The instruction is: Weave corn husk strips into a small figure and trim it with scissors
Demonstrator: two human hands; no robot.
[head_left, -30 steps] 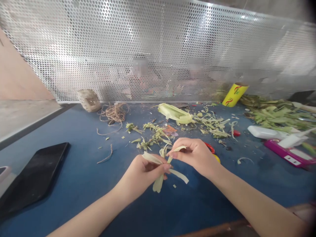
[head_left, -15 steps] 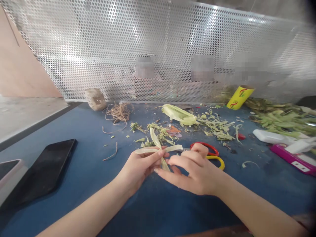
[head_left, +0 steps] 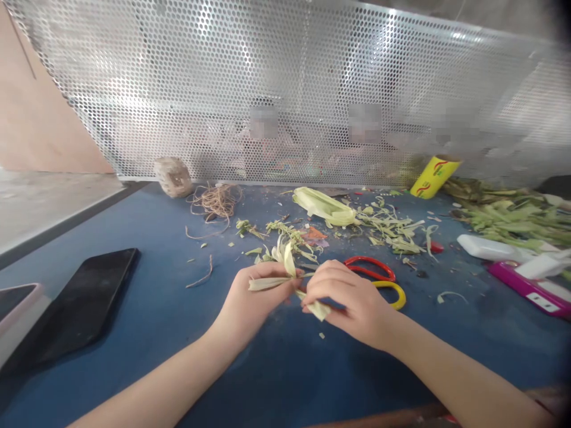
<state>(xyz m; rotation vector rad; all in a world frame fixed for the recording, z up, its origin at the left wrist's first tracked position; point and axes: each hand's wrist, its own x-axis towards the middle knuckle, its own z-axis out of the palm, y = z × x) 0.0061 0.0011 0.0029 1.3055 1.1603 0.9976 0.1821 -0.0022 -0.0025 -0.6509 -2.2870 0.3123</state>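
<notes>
Pale green corn husk strips (head_left: 289, 260), crossed like petals, are pinched at their middle by my left hand (head_left: 250, 297). One strip points left across my fingers and another stands upright. My right hand (head_left: 352, 300) has closed its thumb and fingers on a strip (head_left: 318, 310) that sticks out toward the lower right. Just beyond that hand lie scissors with one red and one yellow handle loop (head_left: 388, 292), their blades mostly hidden. Behind my fingers are small husk scraps and green flower sprigs (head_left: 289, 235).
A larger corn husk (head_left: 323, 207) and husk shreds (head_left: 397, 235) lie farther back, with tangled twine (head_left: 218, 202) on the left. Two phones (head_left: 75, 312) rest at left. A yellow tube (head_left: 435, 177), leafy pile (head_left: 513, 217) and purple power strip (head_left: 530, 288) occupy the right. Perforated metal panel (head_left: 178, 77) borders the back.
The husk strips have turned in my fingers; the lower one now points to the lower right, held by my right hand. My right-hand fingers, spread before, have closed in.
</notes>
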